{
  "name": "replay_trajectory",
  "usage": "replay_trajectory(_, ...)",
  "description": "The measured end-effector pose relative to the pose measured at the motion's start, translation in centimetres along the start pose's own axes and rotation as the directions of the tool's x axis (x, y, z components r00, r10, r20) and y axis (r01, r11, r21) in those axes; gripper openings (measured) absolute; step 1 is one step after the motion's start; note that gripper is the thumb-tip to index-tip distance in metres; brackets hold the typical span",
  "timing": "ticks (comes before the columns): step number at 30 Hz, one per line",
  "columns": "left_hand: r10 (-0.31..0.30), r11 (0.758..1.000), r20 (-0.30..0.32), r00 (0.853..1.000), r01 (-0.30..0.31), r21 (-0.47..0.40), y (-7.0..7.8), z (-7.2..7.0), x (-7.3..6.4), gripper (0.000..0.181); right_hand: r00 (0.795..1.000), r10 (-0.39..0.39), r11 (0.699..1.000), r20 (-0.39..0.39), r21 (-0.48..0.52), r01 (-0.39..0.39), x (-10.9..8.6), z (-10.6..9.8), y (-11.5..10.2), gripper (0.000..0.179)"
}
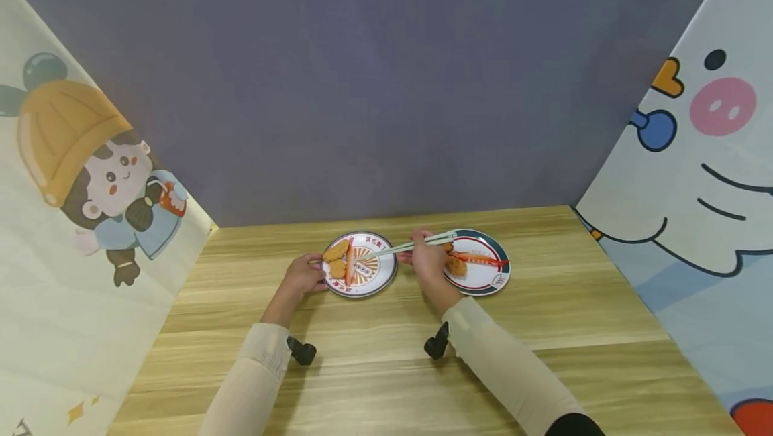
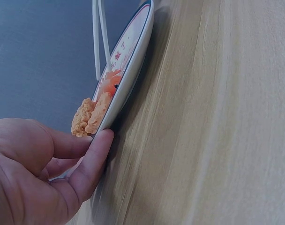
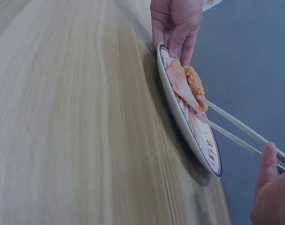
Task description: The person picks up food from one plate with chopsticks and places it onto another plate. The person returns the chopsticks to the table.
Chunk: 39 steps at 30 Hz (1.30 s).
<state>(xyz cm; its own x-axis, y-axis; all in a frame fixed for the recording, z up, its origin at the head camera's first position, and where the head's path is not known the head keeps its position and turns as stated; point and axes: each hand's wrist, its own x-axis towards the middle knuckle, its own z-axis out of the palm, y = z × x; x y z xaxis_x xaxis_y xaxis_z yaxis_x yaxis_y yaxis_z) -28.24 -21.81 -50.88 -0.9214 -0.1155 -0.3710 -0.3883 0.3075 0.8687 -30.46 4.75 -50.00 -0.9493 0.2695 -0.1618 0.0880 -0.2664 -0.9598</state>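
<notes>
My left hand (image 1: 302, 275) pinches the left edge of a white plate (image 1: 377, 275) with red print, thumb above and fingers beneath the rim. On that plate lie golden fried pieces (image 1: 336, 250) and a long red-and-white strip of food (image 1: 349, 263). A pair of pale chopsticks (image 1: 395, 248) is gripped in my right hand (image 1: 427, 260), pointing leftward over the plate. In the right wrist view their tips stand apart, close to the strip's end and a fried piece (image 3: 194, 82). Partly behind my right hand is a second plate (image 1: 483, 245) with a dark green rim.
The second plate holds a red-orange long food item (image 1: 480, 259) and fried pieces (image 1: 457, 266). Both plates stand on a wood-grain table (image 1: 374, 369), near a grey back wall (image 1: 386, 87). Printed cartoon panels (image 1: 682, 174) flank the table on both sides.
</notes>
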Motion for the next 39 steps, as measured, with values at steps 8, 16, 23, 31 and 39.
replay_trajectory(8, -0.008, 1.000, 0.005, 1.000, 0.008, -0.006, 0.1, 0.0, -0.1, 0.059, 0.999, 0.011, 1.000, -0.038, -0.026, -0.012, -0.1, 0.5, 0.6, 0.031)
replay_trajectory(16, -0.011, 1.000, 0.013, 1.000, 0.011, -0.012, 0.1, 0.0, 0.0, 0.059, 0.999, 0.024, 1.000, -0.024, 0.017, -0.024, -0.3, 1.5, 1.1, 0.026)
replay_trajectory(23, -0.007, 1.000, 0.007, 1.000, 0.007, -0.018, 0.1, 0.2, -0.1, 0.059, 0.998, 0.045, 0.999, -0.054, 0.034, -0.043, -0.5, 1.8, 1.3, 0.030)
replay_trajectory(31, -0.005, 0.999, 0.001, 1.000, 0.005, -0.035, 0.3, 0.2, -0.4, 0.058, 0.994, 0.057, 0.998, -0.094, 0.011, -0.056, -0.4, 1.5, 1.2, 0.030)
replay_trajectory(39, -0.008, 0.999, 0.000, 1.000, 0.008, -0.031, 0.1, 0.1, -0.3, 0.060, 0.993, 0.034, 0.999, -0.115, 0.007, -0.033, -0.4, 0.9, 0.9, 0.035)
